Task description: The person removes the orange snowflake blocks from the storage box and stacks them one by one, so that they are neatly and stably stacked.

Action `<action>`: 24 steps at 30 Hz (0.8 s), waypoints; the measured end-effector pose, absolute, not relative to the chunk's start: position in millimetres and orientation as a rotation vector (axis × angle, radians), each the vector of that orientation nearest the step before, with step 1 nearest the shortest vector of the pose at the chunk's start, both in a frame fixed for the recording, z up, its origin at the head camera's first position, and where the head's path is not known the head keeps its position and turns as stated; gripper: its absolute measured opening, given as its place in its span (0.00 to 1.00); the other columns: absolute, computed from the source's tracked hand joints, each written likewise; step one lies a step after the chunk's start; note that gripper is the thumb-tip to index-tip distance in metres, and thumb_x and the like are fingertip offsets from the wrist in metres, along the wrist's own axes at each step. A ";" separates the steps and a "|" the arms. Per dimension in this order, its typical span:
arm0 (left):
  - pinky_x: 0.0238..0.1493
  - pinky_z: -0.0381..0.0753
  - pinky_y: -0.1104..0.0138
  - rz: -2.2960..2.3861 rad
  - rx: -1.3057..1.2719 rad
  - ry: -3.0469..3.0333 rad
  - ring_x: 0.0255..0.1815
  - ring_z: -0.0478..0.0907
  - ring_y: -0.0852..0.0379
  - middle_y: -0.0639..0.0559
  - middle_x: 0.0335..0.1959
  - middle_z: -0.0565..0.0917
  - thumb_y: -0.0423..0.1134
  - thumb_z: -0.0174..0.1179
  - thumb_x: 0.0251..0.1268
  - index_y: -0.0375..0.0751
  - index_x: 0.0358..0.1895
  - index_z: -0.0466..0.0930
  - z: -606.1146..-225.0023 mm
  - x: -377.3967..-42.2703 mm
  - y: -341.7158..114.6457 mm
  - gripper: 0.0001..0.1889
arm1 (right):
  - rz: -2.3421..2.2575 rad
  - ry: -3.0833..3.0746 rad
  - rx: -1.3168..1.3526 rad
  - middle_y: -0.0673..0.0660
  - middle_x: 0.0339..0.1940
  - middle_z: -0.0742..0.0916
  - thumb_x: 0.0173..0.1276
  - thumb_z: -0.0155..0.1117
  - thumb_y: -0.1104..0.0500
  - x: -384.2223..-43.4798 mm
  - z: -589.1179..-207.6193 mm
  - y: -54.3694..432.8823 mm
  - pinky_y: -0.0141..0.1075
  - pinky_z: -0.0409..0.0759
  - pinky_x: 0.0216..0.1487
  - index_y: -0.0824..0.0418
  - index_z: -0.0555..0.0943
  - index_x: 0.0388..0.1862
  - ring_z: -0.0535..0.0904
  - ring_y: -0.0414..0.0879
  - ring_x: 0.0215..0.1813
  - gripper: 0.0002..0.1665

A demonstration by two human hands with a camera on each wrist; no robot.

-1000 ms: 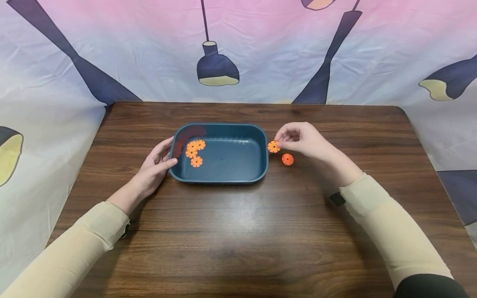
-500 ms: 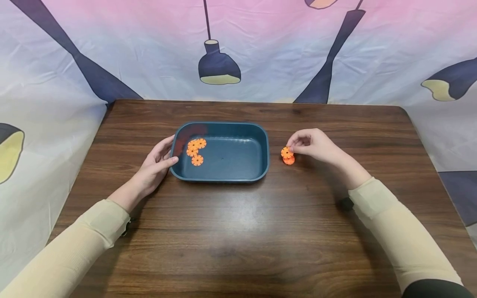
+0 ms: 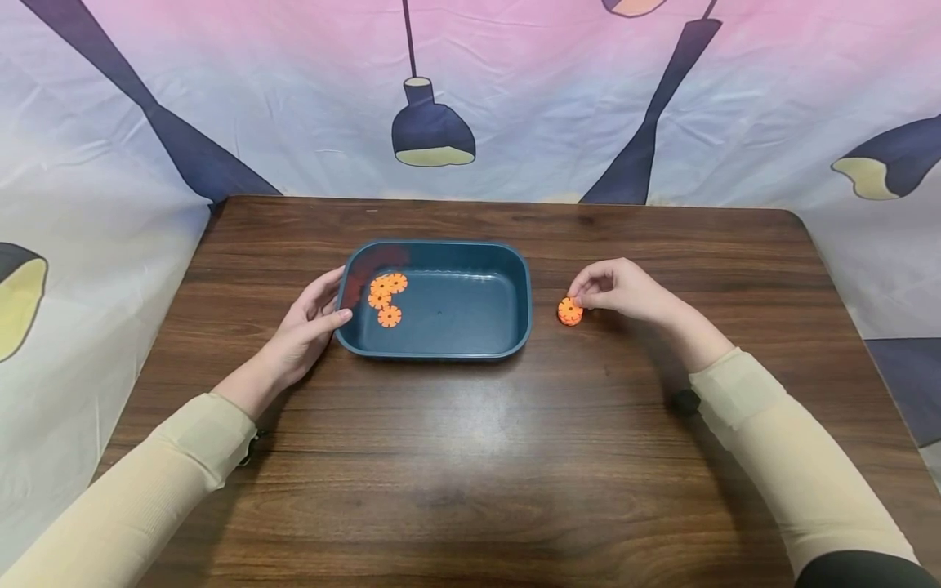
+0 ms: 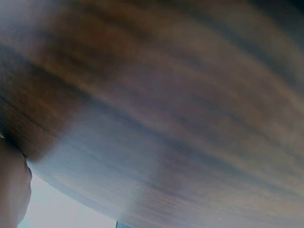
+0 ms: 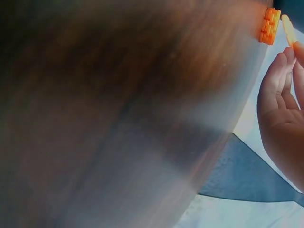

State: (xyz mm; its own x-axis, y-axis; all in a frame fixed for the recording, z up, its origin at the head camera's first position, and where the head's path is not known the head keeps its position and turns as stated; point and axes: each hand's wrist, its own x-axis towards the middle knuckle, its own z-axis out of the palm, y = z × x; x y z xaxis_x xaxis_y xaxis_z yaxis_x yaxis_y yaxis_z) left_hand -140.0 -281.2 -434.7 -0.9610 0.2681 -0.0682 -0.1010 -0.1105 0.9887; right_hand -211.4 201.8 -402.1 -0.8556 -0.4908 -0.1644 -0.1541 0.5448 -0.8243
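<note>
A blue-green plastic tray [image 3: 470, 322] stands on the table, with several orange notched flower-shaped discs [image 3: 390, 316] lying at the left of its floor. My left hand [image 3: 303, 328] holds the tray's left wall, thumb over the rim. To the right of the tray, my right hand [image 3: 621, 286] pinches one orange notched disc [image 3: 570, 308] between thumb and fingers. In the right wrist view that disc [image 5: 288, 31] is tilted and slightly apart from a short stack of orange discs [image 5: 270, 26] on the table. From the head view, the held disc covers most of the stack.
The dark wood-grain table [image 3: 470, 474] extends around the tray on all sides. Behind it hangs a cloth backdrop [image 3: 515, 122] printed with lamps. The left wrist view shows mostly tabletop and part of a hand [image 4: 13, 185].
My right hand has carried the pinched disc rightward from beside the tray's right rim, then down over the stack. The left hand and the tray have stayed in place.
</note>
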 end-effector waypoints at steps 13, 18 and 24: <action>0.70 0.71 0.79 2.160 0.180 1.923 0.85 0.54 0.52 0.59 0.76 0.67 0.27 0.53 0.80 0.47 0.84 0.59 -434.8 -139.6 -281.4 0.33 | -1.195 2.400 -0.517 0.58 0.38 0.90 0.71 0.70 0.70 -215.8 -411.2 204.1 0.27 0.81 0.43 0.71 0.87 0.46 0.81 0.36 0.38 0.06; 0.70 0.71 0.79 2.164 0.183 1.923 0.82 0.57 0.56 0.58 0.75 0.68 0.27 0.53 0.80 0.46 0.84 0.59 -434.7 -139.5 -281.1 0.33 | -1.180 2.411 -0.530 0.60 0.39 0.90 0.71 0.70 0.71 -216.1 -412.0 202.6 0.26 0.82 0.44 0.71 0.87 0.46 0.82 0.36 0.39 0.06; 0.70 0.71 0.79 2.164 0.182 1.923 0.80 0.60 0.59 0.57 0.76 0.67 0.27 0.53 0.80 0.45 0.84 0.58 -434.2 -139.4 -281.1 0.33 | -1.158 2.430 -0.529 0.63 0.40 0.90 0.71 0.70 0.70 -214.8 -410.4 200.6 0.25 0.81 0.44 0.70 0.88 0.46 0.81 0.36 0.39 0.07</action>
State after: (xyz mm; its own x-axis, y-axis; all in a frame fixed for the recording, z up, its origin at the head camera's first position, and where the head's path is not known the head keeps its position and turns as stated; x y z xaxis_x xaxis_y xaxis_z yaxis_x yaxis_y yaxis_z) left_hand -139.4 -281.1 -434.2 -0.9635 0.2596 -0.0654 -0.0954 -0.1049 0.9899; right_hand -214.8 200.6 -410.4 -0.8504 -0.4918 -0.1870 -0.1647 0.5864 -0.7931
